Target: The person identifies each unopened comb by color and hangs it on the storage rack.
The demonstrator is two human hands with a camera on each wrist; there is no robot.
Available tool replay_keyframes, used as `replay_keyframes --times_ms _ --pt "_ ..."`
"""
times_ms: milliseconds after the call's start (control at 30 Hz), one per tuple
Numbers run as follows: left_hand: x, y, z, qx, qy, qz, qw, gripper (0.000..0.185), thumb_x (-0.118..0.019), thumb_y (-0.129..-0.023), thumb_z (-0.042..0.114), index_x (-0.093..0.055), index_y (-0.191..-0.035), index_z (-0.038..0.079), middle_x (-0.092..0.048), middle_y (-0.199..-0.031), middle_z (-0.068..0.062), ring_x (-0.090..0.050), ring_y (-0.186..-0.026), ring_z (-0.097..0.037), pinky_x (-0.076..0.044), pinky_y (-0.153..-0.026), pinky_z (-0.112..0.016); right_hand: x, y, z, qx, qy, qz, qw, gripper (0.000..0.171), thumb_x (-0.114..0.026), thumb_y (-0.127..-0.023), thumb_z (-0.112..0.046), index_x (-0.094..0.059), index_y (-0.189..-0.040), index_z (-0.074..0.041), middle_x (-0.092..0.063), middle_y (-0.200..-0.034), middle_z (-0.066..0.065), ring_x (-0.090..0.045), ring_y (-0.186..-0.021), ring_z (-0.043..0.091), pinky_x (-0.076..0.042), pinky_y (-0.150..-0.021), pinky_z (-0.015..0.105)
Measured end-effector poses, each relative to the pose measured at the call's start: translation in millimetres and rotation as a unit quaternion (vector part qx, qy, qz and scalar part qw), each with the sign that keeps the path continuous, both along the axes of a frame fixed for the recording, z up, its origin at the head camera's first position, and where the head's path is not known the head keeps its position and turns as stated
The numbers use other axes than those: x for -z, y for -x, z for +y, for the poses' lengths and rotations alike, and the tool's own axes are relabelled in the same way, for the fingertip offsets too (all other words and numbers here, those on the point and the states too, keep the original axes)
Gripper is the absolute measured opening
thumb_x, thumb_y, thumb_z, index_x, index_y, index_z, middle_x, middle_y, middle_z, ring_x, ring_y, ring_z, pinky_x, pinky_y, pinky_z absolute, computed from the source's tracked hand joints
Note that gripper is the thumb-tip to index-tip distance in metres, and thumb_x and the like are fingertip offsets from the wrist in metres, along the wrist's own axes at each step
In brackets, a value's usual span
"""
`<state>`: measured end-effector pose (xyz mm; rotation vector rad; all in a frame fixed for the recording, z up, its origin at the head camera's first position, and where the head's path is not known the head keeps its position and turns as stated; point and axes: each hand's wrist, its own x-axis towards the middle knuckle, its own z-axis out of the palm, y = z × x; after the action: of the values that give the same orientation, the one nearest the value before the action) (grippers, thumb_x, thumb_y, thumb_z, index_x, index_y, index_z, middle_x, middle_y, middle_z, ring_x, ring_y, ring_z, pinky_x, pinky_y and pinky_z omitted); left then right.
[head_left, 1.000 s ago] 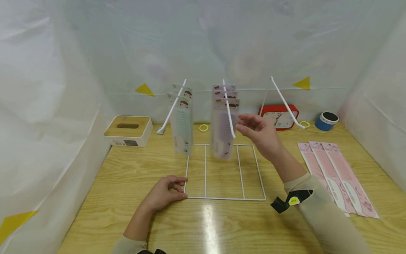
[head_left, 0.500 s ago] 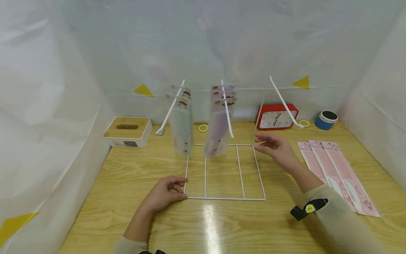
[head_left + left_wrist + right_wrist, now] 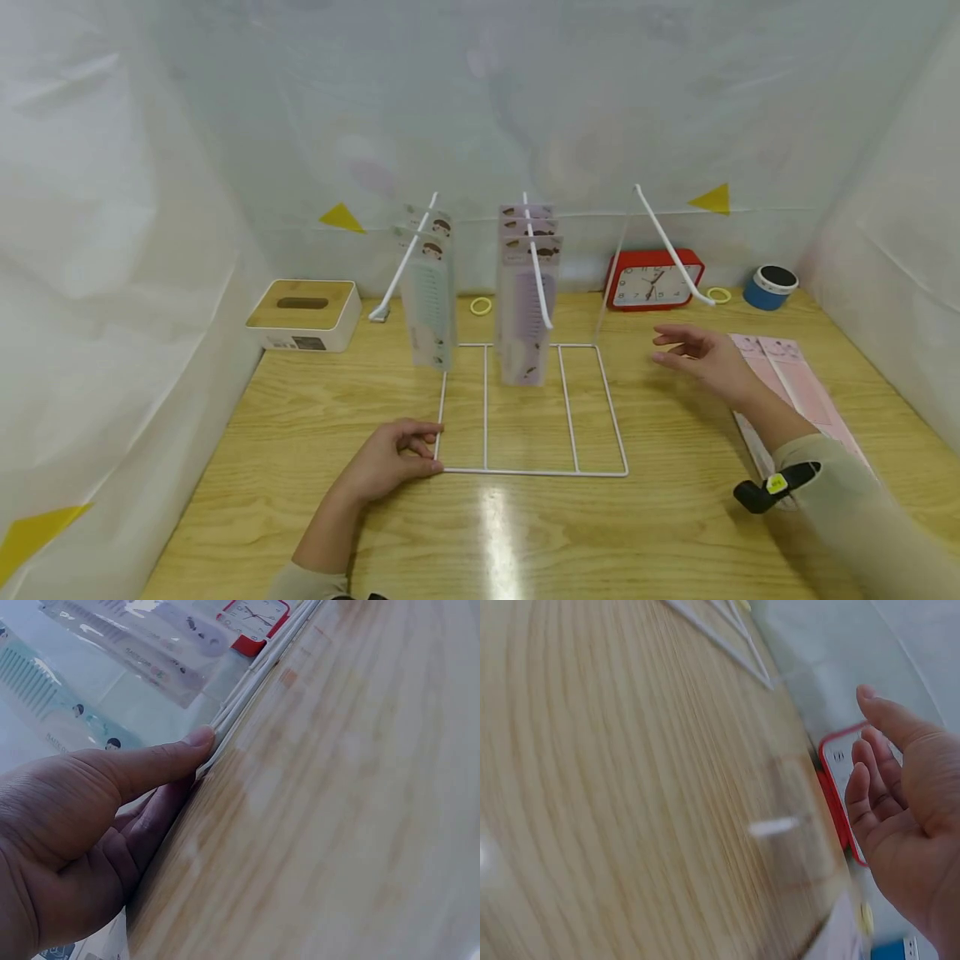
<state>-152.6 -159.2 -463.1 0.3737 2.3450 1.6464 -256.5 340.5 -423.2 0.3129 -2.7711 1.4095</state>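
My left hand (image 3: pixel 390 454) pinches the near left corner of a white wire display rack (image 3: pixel 532 474) between thumb and fingers; the left wrist view shows the thumb (image 3: pixel 169 761) pressed on the wire. Packaged green combs (image 3: pixel 430 308) hang from the rack's left prong, and several packaged purple combs (image 3: pixel 532 333) hang from the middle one. The right prong (image 3: pixel 667 242) is bare. Holding nothing, my right hand (image 3: pixel 701 358) hovers with loosely bent fingers beside the packaged pink combs (image 3: pixel 806 387) on the table, its forearm hiding part of them.
At the back stand a wood-topped tissue box (image 3: pixel 341 300) on the left, a red clock (image 3: pixel 615 292) behind the right prong and a blue round speaker (image 3: pixel 768 293). Two yellow rings lie nearby, one ring (image 3: pixel 481 313) behind the rack. Plastic sheeting (image 3: pixel 480 100) encloses the wooden table.
My right hand has left the purple combs on the middle prong and moved right, over toward the pink combs. The purple combs swung left and back. My left hand stays on the rack corner.
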Motion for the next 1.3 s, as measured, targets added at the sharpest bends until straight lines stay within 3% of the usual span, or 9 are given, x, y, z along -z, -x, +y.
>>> replay_keyframes --times_ms 167,300,433,533,667,833,1100,1200,1300 --pt "-1.2 -0.7 -1 -0.002 -0.001 -0.004 1.0000 0.052 -0.084 -0.080 0.010 -0.065 -0.126 -0.002 -0.065 -0.111 -0.019 -0.064 -0.088 -0.014 -0.051 -0.074 -0.020 2.3 6.9 35 -0.014 -0.038 0.000 0.999 0.059 -0.073 -0.093 -0.030 -0.052 -0.142 -0.006 -0.068 -0.120 -0.007 -0.061 -0.093 -0.003 -0.054 -0.073 0.019" --pt "-2.6 -0.9 -1 0.002 -0.002 -0.006 1.0000 0.052 -0.083 -0.080 0.011 -0.065 -0.127 -0.003 -0.064 -0.113 -0.020 -0.064 -0.089 -0.014 -0.052 -0.074 -0.020 2.9 10.2 64 -0.026 -0.073 -0.009 0.997 0.061 -0.073 -0.092 -0.031 -0.051 -0.144 -0.006 -0.068 -0.120 -0.004 -0.059 -0.093 -0.005 -0.055 -0.072 0.020" --pt "-2.7 -0.8 -1 0.004 0.002 -0.007 1.0000 0.052 -0.083 -0.081 0.011 -0.064 -0.128 -0.003 -0.064 -0.114 -0.020 -0.064 -0.089 -0.014 -0.052 -0.075 -0.020 1.3 12.8 88 -0.009 -0.112 -0.016 0.994 0.062 -0.073 -0.092 -0.033 -0.051 -0.145 -0.008 -0.069 -0.120 -0.006 -0.055 -0.093 -0.010 -0.052 -0.072 0.017" --pt "-1.9 -0.7 -2 0.003 0.003 -0.008 1.0000 0.052 -0.083 -0.081 0.011 -0.064 -0.128 -0.002 -0.064 -0.114 -0.019 -0.064 -0.089 -0.012 -0.052 -0.076 -0.020 1.7 15.0 100 -0.002 -0.133 -0.020 0.991 0.061 -0.071 -0.094 -0.029 -0.048 -0.147 -0.009 -0.069 -0.125 0.001 -0.054 -0.092 -0.009 -0.050 -0.073 0.016" --pt "-1.6 -0.5 -3 0.003 0.005 -0.008 1.0000 0.052 -0.083 -0.081 0.012 -0.064 -0.128 -0.002 -0.064 -0.114 -0.018 -0.064 -0.089 -0.011 -0.052 -0.076 -0.020 4.8 18.1 108 -0.013 -0.141 -0.028 0.990 0.066 -0.072 -0.093 -0.022 -0.042 -0.151 -0.008 -0.062 -0.134 0.018 -0.057 -0.089 -0.002 -0.051 -0.072 0.019" --pt "-3.5 -0.5 -3 0.005 0.004 -0.002 1.0000 0.052 -0.083 -0.081 0.012 -0.064 -0.128 -0.002 -0.064 -0.115 -0.019 -0.064 -0.089 -0.012 -0.052 -0.077 -0.020 5.9 23.0 109 -0.034 -0.157 -0.043 0.986 0.079 -0.077 -0.089 -0.025 -0.035 -0.154 -0.006 -0.054 -0.140 0.028 -0.058 -0.082 0.010 -0.047 -0.069 0.021" --pt "-2.3 -0.9 -1 0.009 -0.006 -0.001 0.9999 0.052 -0.082 -0.082 0.010 -0.064 -0.128 -0.003 -0.064 -0.117 -0.021 -0.064 -0.091 -0.015 -0.052 -0.077 -0.020 2.3 30.3 110 -0.042 -0.183 -0.084 0.979 0.081 -0.077 -0.088 -0.029 -0.035 -0.153 -0.006 -0.050 -0.143 0.026 -0.054 -0.082 0.014 -0.043 -0.071 0.023" --pt "-2.7 -1.1 -1 0.008 -0.005 -0.002 1.0000 0.052 -0.082 -0.082 0.010 -0.064 -0.128 -0.003 -0.063 -0.117 -0.021 -0.064 -0.091 -0.015 -0.052 -0.077 -0.020 3.6 29.4 110 -0.033 -0.175 -0.065 0.982 0.072 -0.076 -0.089 -0.027 -0.042 -0.150 -0.008 -0.054 -0.136 0.023 -0.054 -0.083 0.011 -0.045 -0.069 0.023" --pt "-3.3 -1.3 -1 0.008 -0.005 -0.004 0.9999 0.052 -0.082 -0.082 0.010 -0.064 -0.128 -0.003 -0.063 -0.117 -0.021 -0.064 -0.092 -0.016 -0.052 -0.077 -0.020 8.2 27.4 110 -0.017 -0.154 -0.019 0.988 0.059 -0.074 -0.092 -0.022 -0.050 -0.143 -0.006 -0.062 -0.122 0.012 -0.054 -0.086 0.002 -0.047 -0.071 0.019"
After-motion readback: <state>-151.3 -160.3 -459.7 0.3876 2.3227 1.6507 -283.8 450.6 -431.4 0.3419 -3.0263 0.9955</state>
